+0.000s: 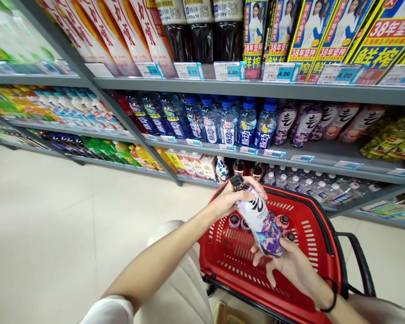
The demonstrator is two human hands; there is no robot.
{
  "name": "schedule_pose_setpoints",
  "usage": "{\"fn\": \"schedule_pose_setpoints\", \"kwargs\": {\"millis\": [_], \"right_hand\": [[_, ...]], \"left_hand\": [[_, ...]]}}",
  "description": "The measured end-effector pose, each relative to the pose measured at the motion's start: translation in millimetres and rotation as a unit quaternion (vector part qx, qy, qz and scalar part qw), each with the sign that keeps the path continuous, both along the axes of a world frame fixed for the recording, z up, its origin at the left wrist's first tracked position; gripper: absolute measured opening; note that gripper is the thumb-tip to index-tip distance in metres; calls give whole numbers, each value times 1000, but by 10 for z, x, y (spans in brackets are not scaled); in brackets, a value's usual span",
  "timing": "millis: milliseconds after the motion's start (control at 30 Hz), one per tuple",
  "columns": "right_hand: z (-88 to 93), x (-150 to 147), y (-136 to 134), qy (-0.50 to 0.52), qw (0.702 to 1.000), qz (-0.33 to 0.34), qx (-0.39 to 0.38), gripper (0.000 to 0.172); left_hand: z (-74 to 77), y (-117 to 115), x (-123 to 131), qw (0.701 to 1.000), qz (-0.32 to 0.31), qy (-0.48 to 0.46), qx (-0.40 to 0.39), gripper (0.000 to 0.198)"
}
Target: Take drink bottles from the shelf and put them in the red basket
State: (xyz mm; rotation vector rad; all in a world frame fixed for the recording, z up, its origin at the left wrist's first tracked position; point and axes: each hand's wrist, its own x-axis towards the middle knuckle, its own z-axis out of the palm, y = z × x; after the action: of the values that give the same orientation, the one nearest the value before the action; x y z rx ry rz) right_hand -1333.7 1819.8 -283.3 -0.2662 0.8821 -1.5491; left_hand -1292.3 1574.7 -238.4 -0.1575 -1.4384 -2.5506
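Note:
I hold a purple-and-white drink bottle [259, 218] with a black cap, tilted, above a red shopping basket [319, 234]. My left hand [234, 198] is wrapped round its upper part near the cap. My right hand [288, 265] cups its bottom end from below, fingers curled under it. Several small bottles with dark and pink caps [283, 221] stand inside the basket beneath the held bottle.
Grey store shelves [256, 87] run ahead, stocked with blue-capped bottles [246, 121], purple-and-white bottles [303, 123], cartons and price tags. Small water bottles [307, 182] fill the lowest shelf. Pale tiled floor [54, 216] lies to the left. The basket has a black handle [359, 258].

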Motion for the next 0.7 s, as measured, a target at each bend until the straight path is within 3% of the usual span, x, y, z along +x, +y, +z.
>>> {"fn": "schedule_pose_setpoints", "kwargs": {"millis": [100, 267, 467, 567, 633, 700], "right_hand": [[-50, -19, 42, 68, 996, -54, 14, 44], [-156, -3, 85, 220, 964, -132, 66, 65], [-209, 46, 49, 394, 887, -212, 116, 68], [-194, 24, 32, 432, 859, -244, 129, 68], [-165, -2, 26, 415, 862, -259, 134, 71], [-123, -24, 21, 351, 892, -254, 126, 76]], "left_hand": [[8, -22, 10, 999, -3, -4, -51, 21], [5, -10, 1, 998, 1, -14, -67, 24], [53, 3, 22, 995, -8, -27, -91, 28], [46, 59, 16, 998, 4, -29, -61, 23], [38, 104, 0, 999, 15, -32, -9, 16], [37, 131, -15, 999, 28, -33, 30, 10]]}}
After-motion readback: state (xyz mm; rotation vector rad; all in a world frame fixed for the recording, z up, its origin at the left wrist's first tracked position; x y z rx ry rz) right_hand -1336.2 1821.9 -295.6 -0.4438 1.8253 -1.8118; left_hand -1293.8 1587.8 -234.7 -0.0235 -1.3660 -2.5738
